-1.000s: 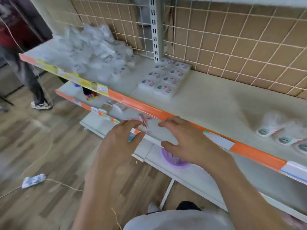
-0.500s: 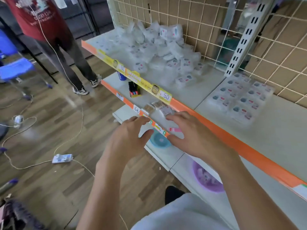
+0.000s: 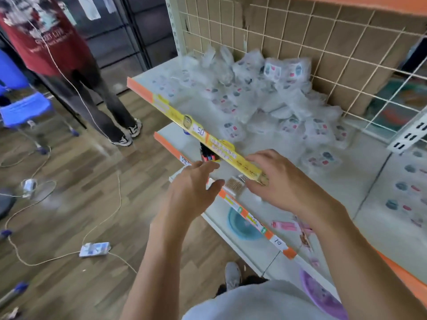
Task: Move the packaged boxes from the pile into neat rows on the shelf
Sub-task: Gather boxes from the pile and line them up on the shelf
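A shopworker is reaching both empty hands, left hand [image 3: 196,188] and right hand [image 3: 280,181] spread loosely open, over the shelf [image 3: 360,181] edge toward the pile of packaged boxes [image 3: 261,100] heaped against the wire-grid back, seemingly readying for another pickup.

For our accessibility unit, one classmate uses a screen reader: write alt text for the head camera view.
Two empty hands, left and right, reach with relaxed fingers toward a shelf, short of a loose pile of plastic-wrapped boxes. Neat rows of boxes lie at the far right. Another person stands on the wooden floor at left.
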`<state>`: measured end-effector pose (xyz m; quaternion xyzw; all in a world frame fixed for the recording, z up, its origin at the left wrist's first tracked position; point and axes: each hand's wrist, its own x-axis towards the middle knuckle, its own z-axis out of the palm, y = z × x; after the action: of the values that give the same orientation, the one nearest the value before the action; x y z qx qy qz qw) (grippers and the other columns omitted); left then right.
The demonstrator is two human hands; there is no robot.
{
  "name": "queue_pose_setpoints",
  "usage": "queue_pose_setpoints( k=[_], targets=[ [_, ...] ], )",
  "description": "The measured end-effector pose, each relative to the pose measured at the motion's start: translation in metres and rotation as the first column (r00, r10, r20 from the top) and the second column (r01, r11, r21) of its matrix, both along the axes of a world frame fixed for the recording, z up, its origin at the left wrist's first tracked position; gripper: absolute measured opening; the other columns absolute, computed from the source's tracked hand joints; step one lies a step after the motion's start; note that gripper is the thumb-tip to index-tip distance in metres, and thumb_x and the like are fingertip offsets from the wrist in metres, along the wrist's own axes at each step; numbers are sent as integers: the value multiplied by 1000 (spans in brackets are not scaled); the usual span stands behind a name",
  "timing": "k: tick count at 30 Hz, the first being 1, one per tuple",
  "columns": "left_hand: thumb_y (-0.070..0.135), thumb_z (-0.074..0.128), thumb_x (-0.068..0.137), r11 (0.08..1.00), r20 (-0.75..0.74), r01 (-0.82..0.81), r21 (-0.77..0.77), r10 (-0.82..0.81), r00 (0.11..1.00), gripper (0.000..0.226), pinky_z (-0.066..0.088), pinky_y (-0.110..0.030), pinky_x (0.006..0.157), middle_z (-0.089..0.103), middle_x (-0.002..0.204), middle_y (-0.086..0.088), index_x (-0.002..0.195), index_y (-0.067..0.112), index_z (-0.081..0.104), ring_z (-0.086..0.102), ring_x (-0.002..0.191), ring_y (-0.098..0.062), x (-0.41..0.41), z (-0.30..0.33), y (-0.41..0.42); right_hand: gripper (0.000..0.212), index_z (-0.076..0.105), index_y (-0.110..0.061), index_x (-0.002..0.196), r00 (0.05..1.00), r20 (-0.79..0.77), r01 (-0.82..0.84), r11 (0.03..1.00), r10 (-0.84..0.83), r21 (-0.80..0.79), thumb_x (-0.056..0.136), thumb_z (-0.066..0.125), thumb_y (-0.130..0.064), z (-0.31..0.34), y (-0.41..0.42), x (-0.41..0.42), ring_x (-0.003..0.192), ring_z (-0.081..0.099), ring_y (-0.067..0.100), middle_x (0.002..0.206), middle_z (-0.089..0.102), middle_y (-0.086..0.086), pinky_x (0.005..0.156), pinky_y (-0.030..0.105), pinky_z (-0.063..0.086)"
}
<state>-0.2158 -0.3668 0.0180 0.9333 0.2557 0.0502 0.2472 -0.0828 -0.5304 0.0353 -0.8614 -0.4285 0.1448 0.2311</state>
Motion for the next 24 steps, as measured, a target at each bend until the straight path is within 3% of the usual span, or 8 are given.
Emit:
queue_pose_setpoints(
  k=[8,12,15,19,24],
  targets=[
    [32,65,93,993,65,118,4,-118,991,41,48,-43,93,63,121,-5,132,21,60,59,112,-30,66,-11,73,59,47,-21,145,966,-23,253,963,-256,-94,91,67,-34,-9,39,36,132,47,22,146,45,3,106,29,36],
    [34,66,92,976,66,215,19,-216,974,45,47,-45,95,61,124,-9,134,18,58,58,112,-34,101,-16,100,55,50,-22,142,902,-42,428,902,-430,-55,91,68,-29,-20,49,41,124,51,20,141,48,3,96,21,33],
    [34,66,92,946,58,321,44,-323,945,48,48,-47,93,61,125,-11,135,15,56,57,113,-37,125,-20,118,53,55,-19,137,794,-42,607,794,-606,30,88,71,-25,-32,59,38,120,52,23,135,51,5,94,22,35],
    [39,65,92,918,55,387,86,-392,918,52,49,-49,88,62,119,-17,134,10,54,58,108,-40,151,-21,131,49,64,-7,122,549,65,820,551,-834,154,78,80,-21,-52,73,30,113,55,36,123,57,17,97,34,36],
    [43,70,88,902,32,429,42,-431,902,57,47,-46,90,63,116,-14,127,7,48,59,106,-39,165,-28,131,65,60,-4,120,343,157,918,366,-926,152,63,83,-26,-73,80,22,113,52,40,121,56,21,96,41,35]
  ],
)
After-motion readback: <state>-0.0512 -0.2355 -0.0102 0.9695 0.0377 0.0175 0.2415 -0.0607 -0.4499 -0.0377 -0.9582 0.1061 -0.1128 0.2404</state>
